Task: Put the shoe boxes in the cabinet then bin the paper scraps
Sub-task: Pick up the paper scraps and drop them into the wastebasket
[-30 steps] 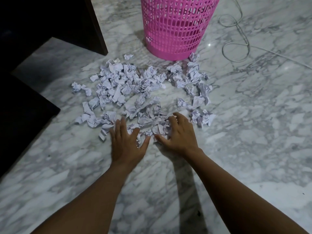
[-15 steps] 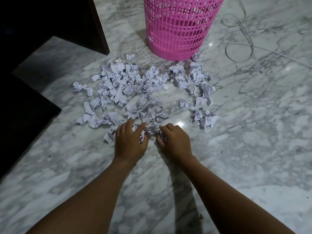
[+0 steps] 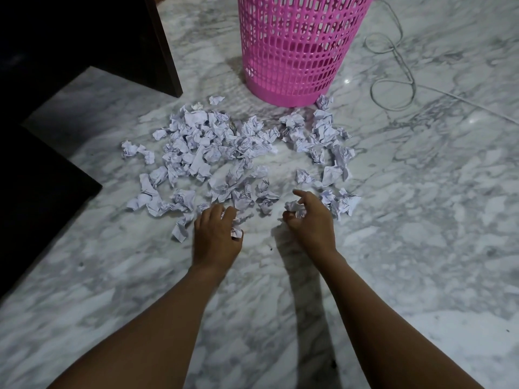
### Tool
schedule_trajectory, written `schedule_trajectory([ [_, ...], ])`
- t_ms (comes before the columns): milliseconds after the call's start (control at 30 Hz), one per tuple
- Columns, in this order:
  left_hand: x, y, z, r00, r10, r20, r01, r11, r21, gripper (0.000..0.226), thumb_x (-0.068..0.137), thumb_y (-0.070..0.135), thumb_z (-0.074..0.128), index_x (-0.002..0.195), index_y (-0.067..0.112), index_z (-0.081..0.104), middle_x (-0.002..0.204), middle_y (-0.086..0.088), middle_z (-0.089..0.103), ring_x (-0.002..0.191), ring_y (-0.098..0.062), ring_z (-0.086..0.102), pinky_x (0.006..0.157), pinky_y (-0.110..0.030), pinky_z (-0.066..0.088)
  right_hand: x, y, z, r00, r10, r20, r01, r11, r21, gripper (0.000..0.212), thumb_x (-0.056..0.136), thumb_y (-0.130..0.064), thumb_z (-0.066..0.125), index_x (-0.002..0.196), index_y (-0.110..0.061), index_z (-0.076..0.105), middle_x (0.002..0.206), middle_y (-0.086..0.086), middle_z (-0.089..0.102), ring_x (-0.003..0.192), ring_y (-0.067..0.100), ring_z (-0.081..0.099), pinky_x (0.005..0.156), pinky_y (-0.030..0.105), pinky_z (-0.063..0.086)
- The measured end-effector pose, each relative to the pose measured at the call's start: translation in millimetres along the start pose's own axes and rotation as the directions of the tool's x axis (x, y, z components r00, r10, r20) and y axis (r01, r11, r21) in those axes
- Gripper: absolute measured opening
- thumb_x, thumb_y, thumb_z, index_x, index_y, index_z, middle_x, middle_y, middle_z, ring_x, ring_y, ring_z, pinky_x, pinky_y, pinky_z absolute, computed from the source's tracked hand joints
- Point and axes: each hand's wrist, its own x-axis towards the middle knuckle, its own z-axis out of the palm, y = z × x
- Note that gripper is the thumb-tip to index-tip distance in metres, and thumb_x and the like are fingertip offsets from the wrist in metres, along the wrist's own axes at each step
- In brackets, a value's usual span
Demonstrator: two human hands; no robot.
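Note:
Several crumpled white paper scraps [image 3: 219,147] lie scattered on the marble floor in front of a pink perforated plastic bin [image 3: 297,46]. My left hand [image 3: 216,237] is at the near edge of the pile, fingers curled around a few scraps. My right hand [image 3: 310,220] is a little to the right, closed on a crumpled scrap with the index finger sticking out. No shoe boxes are in view.
Dark furniture [image 3: 84,37] fills the upper left and its dark lower part [image 3: 33,197] runs along the left edge. A thin grey cable [image 3: 393,88] loops on the floor right of the bin. Marble floor [image 3: 421,248] spreads to the right and near side.
Both hands lay flat on the near scraps, then curled shut around them and drew apart. Fewer scraps lie between the hands now.

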Motion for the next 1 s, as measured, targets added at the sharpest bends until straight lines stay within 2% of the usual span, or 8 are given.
schedule_trajectory([
  [100, 1.0, -0.6, -3.2, 1.000, 0.000, -0.001, 0.000, 0.999, -0.042, 0.029, 0.061, 0.003, 0.062, 0.088, 0.013, 0.056, 0.092, -0.009, 0.058, 0.083, -0.034, 0.053, 0.069, -0.037, 0.041, 8.9, -14.0, 0.5, 1.000, 0.022, 0.020, -0.022, 0.999, -0.026, 0.014, 0.080, -0.011, 0.066, 0.086, -0.019, 0.055, 0.084, 0.001, 0.067, 0.075, 0.024, 0.059, 0.063, 0.028, 0.036],
  [267, 10.1, 1.9, -15.5, 0.999, -0.043, 0.021, 0.046, 0.984, -0.174, 0.029, 0.067, -0.002, 0.061, 0.093, 0.011, 0.059, 0.090, -0.011, 0.056, 0.081, -0.035, 0.053, 0.062, -0.036, 0.042, 22.0, -32.1, 6.7, 0.996, -0.018, 0.082, 0.035, 0.977, -0.208, 0.015, 0.087, -0.016, 0.049, 0.082, -0.019, 0.063, 0.091, 0.007, 0.066, 0.081, 0.030, 0.061, 0.064, 0.031, 0.039],
  [433, 19.4, 0.2, -31.0, 0.993, -0.077, -0.084, 0.057, 0.973, -0.223, 0.024, 0.073, 0.003, 0.063, 0.092, 0.014, 0.055, 0.091, -0.009, 0.055, 0.083, -0.035, 0.054, 0.062, -0.041, 0.049, 25.4, -39.3, 18.4, 0.994, -0.087, 0.072, 0.108, 0.920, -0.376, 0.036, 0.090, -0.043, 0.049, 0.117, -0.021, 0.056, 0.112, 0.006, 0.050, 0.082, 0.028, 0.061, 0.064, 0.032, 0.043],
  [533, 20.8, -14.5, -39.8, 0.974, -0.109, -0.201, 0.070, 0.979, -0.189, 0.020, 0.074, 0.002, 0.063, 0.091, 0.011, 0.058, 0.092, -0.012, 0.057, 0.085, -0.036, 0.054, 0.064, -0.040, 0.048, 21.5, -36.9, 29.2, 0.984, -0.135, 0.120, 0.174, 0.889, -0.423, 0.053, 0.082, -0.063, 0.047, 0.120, -0.025, 0.050, 0.115, 0.004, 0.042, 0.087, 0.024, 0.058, 0.064, 0.030, 0.043],
  [667, 12.9, -40.1, -42.3, 0.965, -0.186, -0.186, 0.162, 0.977, -0.140, 0.026, 0.071, 0.007, 0.068, 0.095, 0.014, 0.061, 0.100, -0.011, 0.057, 0.089, -0.036, 0.056, 0.072, -0.043, 0.050, 13.5, -28.6, 42.5, 0.967, -0.157, 0.199, 0.239, 0.830, -0.505, 0.069, 0.080, -0.082, 0.040, 0.125, -0.029, 0.044, 0.121, 0.005, 0.040, 0.099, 0.026, 0.054, 0.065, 0.031, 0.042],
  [800, -1.7, -44.1, -34.6, 0.974, -0.218, -0.054, 0.214, 0.974, -0.076, 0.029, 0.071, 0.010, 0.073, 0.098, 0.012, 0.064, 0.120, -0.015, 0.058, 0.113, -0.039, 0.052, 0.085, -0.049, 0.049, 14.8, -26.6, 49.8, 0.958, -0.193, 0.214, 0.283, 0.771, -0.571, 0.057, 0.088, -0.066, 0.048, 0.129, -0.027, 0.045, 0.132, 0.001, 0.044, 0.104, 0.029, 0.056, 0.062, 0.032, 0.041],
  [933, -12.4, -44.1, -24.3, 0.980, -0.201, 0.016, 0.200, 0.980, 0.018, 0.030, 0.071, 0.017, 0.073, 0.100, 0.015, 0.064, 0.129, -0.015, 0.054, 0.121, -0.038, 0.046, 0.085, -0.049, 0.048, 13.1, -24.6, 49.0, 0.940, -0.243, 0.239, 0.337, 0.771, -0.541, 0.040, 0.088, -0.046, 0.060, 0.119, -0.021, 0.054, 0.112, 0.002, 0.057, 0.095, 0.027, 0.061, 0.059, 0.031, 0.037],
  [1000, -10.5, -44.1, -23.0, 0.979, -0.204, 0.006, 0.204, 0.978, 0.040, 0.030, 0.071, 0.018, 0.072, 0.099, 0.016, 0.063, 0.127, -0.015, 0.054, 0.120, -0.038, 0.046, 0.085, -0.049, 0.047, 12.6, -24.2, 44.4, 0.957, -0.211, 0.201, 0.283, 0.835, -0.472, 0.034, 0.086, -0.042, 0.063, 0.111, -0.020, 0.056, 0.104, 0.002, 0.060, 0.091, 0.027, 0.063, 0.061, 0.032, 0.040],
])
